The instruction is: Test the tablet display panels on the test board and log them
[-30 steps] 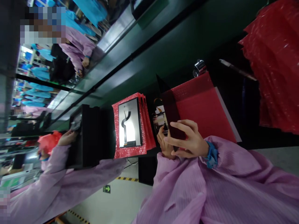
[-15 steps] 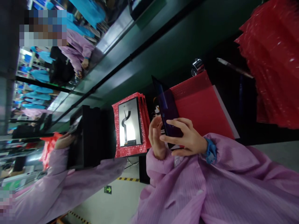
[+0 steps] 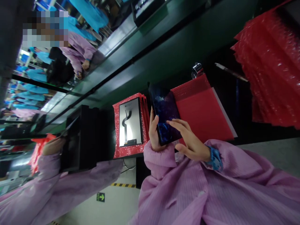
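A dark, glossy tablet screen (image 3: 165, 109) rests tilted in my left hand (image 3: 154, 132), whose thumb lies along its near left edge; the fingers behind it are hidden. My right hand (image 3: 192, 142) is open over the screen's lower right part, with fingertips at or just above the glass; contact cannot be made out. Left of my hands, a screen panel with a bright back and a black ribbon cable (image 3: 126, 125) lies on a stack of red bubble bags (image 3: 116, 151). To the right, a flat red bag (image 3: 199, 109) covers part of a white sheet (image 3: 226, 114).
A larger pile of red bubble bags (image 3: 269, 72) stands at the right, near a pen (image 3: 231, 72). A small shiny metal object (image 3: 197, 70) sits behind the flat bag. On the left, a co-worker's hand (image 3: 53, 145) is at a black box (image 3: 86, 137).
The screen has turned from nearly edge-on to show its glossy face. My right hand has drawn slightly down and right from it. The co-worker's hand has shifted left.
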The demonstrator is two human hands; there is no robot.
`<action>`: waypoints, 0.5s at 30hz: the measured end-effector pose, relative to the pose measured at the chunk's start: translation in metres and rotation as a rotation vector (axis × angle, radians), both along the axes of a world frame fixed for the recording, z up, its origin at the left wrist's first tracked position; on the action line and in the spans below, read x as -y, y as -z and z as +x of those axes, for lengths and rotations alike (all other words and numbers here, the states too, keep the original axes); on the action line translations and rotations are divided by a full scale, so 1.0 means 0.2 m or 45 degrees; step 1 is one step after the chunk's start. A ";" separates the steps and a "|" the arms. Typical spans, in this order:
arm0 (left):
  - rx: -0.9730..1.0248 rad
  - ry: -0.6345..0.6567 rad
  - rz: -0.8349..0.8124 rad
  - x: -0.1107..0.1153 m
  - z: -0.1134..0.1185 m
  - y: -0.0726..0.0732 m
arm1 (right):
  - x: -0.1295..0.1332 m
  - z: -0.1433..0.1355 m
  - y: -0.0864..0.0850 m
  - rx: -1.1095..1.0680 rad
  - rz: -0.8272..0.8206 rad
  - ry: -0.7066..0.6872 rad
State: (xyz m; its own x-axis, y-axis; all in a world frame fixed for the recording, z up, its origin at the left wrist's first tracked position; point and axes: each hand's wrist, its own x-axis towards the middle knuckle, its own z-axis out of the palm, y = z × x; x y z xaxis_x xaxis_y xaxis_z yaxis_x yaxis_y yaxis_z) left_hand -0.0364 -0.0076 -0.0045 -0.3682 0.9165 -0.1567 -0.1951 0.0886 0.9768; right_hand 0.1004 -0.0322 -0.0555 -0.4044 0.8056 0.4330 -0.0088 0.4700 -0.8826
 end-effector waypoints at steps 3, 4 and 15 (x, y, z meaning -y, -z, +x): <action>0.059 -0.097 -0.054 -0.01 -0.04 0.00 | -0.01 0.03 0.00 0.169 -0.270 0.239; 0.097 -0.128 -0.084 -0.01 -0.06 0.00 | -0.02 0.04 0.01 0.235 -0.374 0.288; 0.239 -0.011 -0.046 -0.01 -0.13 0.15 | -0.05 0.08 0.01 0.385 -0.369 0.317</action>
